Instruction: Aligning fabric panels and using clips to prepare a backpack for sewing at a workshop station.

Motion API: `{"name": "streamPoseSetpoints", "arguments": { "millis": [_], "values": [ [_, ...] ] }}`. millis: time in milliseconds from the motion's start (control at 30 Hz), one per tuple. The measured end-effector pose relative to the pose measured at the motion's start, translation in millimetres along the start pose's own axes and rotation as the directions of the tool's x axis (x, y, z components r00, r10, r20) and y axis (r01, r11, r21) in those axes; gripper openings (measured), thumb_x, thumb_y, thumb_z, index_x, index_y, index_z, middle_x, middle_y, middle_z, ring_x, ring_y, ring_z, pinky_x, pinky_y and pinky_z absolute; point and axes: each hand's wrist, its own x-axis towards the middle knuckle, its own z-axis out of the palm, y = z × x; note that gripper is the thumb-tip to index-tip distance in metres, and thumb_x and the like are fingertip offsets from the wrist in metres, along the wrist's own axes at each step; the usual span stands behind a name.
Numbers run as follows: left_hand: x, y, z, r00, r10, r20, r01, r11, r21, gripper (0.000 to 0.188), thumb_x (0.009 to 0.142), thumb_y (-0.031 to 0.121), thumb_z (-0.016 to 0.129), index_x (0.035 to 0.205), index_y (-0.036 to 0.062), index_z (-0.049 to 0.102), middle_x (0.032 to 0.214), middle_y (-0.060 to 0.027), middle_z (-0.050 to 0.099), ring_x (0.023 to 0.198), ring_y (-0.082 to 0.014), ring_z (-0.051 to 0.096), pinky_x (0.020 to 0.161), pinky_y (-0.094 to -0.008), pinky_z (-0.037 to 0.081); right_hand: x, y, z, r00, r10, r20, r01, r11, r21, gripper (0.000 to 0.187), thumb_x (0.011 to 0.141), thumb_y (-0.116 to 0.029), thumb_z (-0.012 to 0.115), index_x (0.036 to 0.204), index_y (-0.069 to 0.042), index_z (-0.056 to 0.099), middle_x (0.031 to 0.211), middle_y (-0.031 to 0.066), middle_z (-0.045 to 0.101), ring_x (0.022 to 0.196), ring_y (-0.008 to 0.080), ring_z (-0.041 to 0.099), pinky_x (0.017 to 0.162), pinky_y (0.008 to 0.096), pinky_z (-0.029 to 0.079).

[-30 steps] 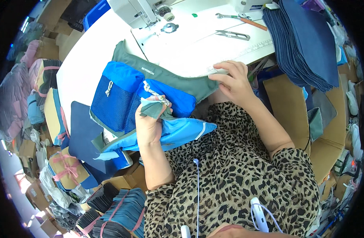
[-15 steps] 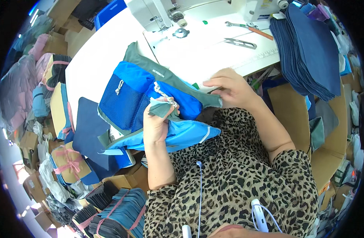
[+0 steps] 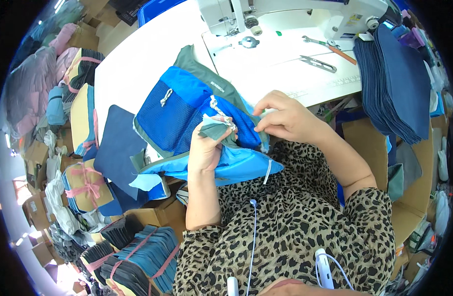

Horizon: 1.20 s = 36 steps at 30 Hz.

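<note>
An unfinished sewn bag (image 3: 169, 121) lies tilted over the table's near edge, in front of my body. It has blue mesh pockets, a grey-green fabric border, light blue fabric below and white drawcords (image 3: 217, 106). My left hand (image 3: 206, 148) is closed around its middle, bunching a grey-green flap (image 3: 214, 129) and the fabric next to a drawcord. At the bag's right end, my right hand (image 3: 285, 117) has its fingers curled together against the grey-green border. What sits between those fingertips is too small to tell.
Behind the bag stands a white sewing machine (image 3: 236, 17). Thread snips (image 3: 318, 63) and an orange-handled wrench (image 3: 330, 48) lie on the white table (image 3: 132, 74). Dark blue panels (image 3: 392, 84) are stacked at right, above a cardboard box (image 3: 367, 143). Tied fabric bundles (image 3: 88, 187) crowd the left.
My right hand has come down and left onto the bag's right border, its fingers curling in. My left hand keeps its hold. The whole view has shifted a little.
</note>
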Motion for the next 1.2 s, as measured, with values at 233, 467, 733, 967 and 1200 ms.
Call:
{"name": "streamPoseSetpoints", "arguments": {
  "millis": [233, 467, 733, 967, 1200],
  "values": [
    [-5.0, 8.8, -3.1, 1.000, 0.023, -0.006, -0.023, 1.000, -0.007, 0.027, 0.071, -0.005, 0.068, 0.095, 0.0006, 0.058, 0.090, -0.0105, 0.061, 0.076, -0.0213, 0.061, 0.076, -0.0392, 0.051, 17.4, 5.5, 7.4, 0.987, -0.060, -0.150, 0.073, 0.994, 0.080, 0.010, 0.076, -0.013, 0.066, 0.083, -0.006, 0.064, 0.098, 0.0065, 0.058, 0.092, 0.0216, 0.054, 0.082, 0.0326, 0.042],
    [0.7, 3.0, -8.3, 0.999, 0.038, -0.012, -0.039, 0.998, -0.052, 0.025, 0.072, -0.005, 0.068, 0.094, 0.0001, 0.058, 0.090, -0.0125, 0.061, 0.079, -0.0252, 0.063, 0.065, -0.0343, 0.052, -25.2, 0.4, -5.1, 0.854, 0.335, -0.397, -0.256, 0.936, 0.240, 0.028, 0.074, -0.020, 0.070, 0.093, -0.004, 0.057, 0.091, 0.0087, 0.054, 0.087, 0.0216, 0.052, 0.081, 0.0319, 0.041],
    [-2.2, 10.3, 1.7, 0.998, 0.056, -0.034, -0.055, 0.998, 0.016, 0.026, 0.072, -0.005, 0.068, 0.096, -0.0016, 0.058, 0.089, -0.0112, 0.061, 0.075, -0.0229, 0.061, 0.074, -0.0382, 0.051, -40.7, 1.7, 25.3, 0.796, 0.381, -0.470, -0.243, 0.913, 0.328, 0.014, 0.077, -0.004, 0.065, 0.085, -0.004, 0.054, 0.093, 0.0073, 0.059, 0.093, 0.0200, 0.054, 0.083, 0.0317, 0.042],
    [-5.9, 28.8, 3.2, 0.991, 0.129, -0.018, -0.128, 0.991, 0.038, 0.023, 0.072, -0.005, 0.068, 0.092, 0.0015, 0.058, 0.091, -0.0121, 0.060, 0.078, -0.0243, 0.062, 0.064, -0.0338, 0.052, 9.0, -14.1, 43.8, 0.810, 0.434, -0.393, 0.027, 0.643, 0.765, 0.004, 0.086, 0.004, 0.052, 0.087, 0.000, 0.052, 0.089, 0.0091, 0.064, 0.088, 0.0129, 0.060, 0.081, 0.0263, 0.047],
    [-2.5, 43.5, 3.2, 0.992, 0.122, -0.030, -0.119, 0.990, 0.069, 0.021, 0.073, -0.004, 0.068, 0.091, 0.0010, 0.059, 0.091, -0.0114, 0.060, 0.077, -0.0230, 0.063, 0.065, -0.0328, 0.053, 40.4, -22.6, 36.7, 0.924, 0.338, -0.179, -0.184, 0.803, 0.567, 0.008, 0.085, -0.004, 0.055, 0.092, -0.001, 0.059, 0.079, 0.0030, 0.062, 0.076, 0.0074, 0.057, 0.069, 0.0223, 0.045]
  ]
}}
